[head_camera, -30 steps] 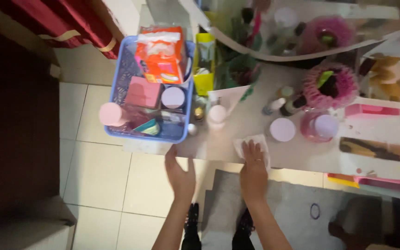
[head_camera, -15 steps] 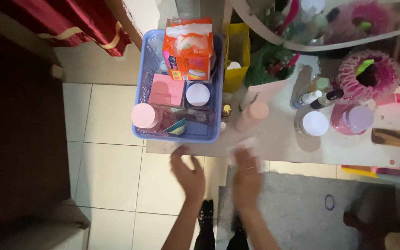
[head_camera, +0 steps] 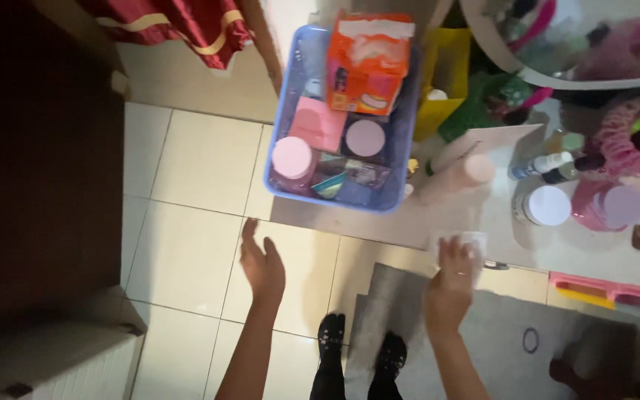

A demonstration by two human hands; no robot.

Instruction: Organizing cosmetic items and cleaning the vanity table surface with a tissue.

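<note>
Right hand (head_camera: 455, 272): lying palm down, fingers gripping a small crumpled white tissue (head_camera: 468, 243) and pressing it against the front edge of the pale, dusty tabletop (head_camera: 475, 218).

Left hand (head_camera: 261, 261): hanging open and flat, fingers spread loosely, holding nothing, hovering over the cream floor tiles (head_camera: 194, 222) just in front of the table's left corner.

Blue plastic lattice basket (head_camera: 290, 189): sitting on the left end of the tabletop, its near corner overhanging the edge. It is holding an orange and white soft packet (head_camera: 368, 63) standing at the back, a flat pink box (head_camera: 316, 124), a jar with a round pale lilac lid (head_camera: 366, 138), a pink round-capped container (head_camera: 292, 158) at the front left, and some smaller items too blurred to tell.

Pale pink bottle (head_camera: 464, 174): lying tilted just right of the basket, near the tissue.

White round-lidded jar (head_camera: 546, 205): standing to the right of the tissue, beside a clear pink jar with a lilac lid (head_camera: 616, 206).

Yellow paper bag (head_camera: 446, 70): standing behind, just right of the basket.

Grey floor mat (head_camera: 483, 333): lying under the person's dark-socked feet (head_camera: 361, 348).

Dark red curtain with gold trim (head_camera: 187, 22): hanging at upper left.
</note>
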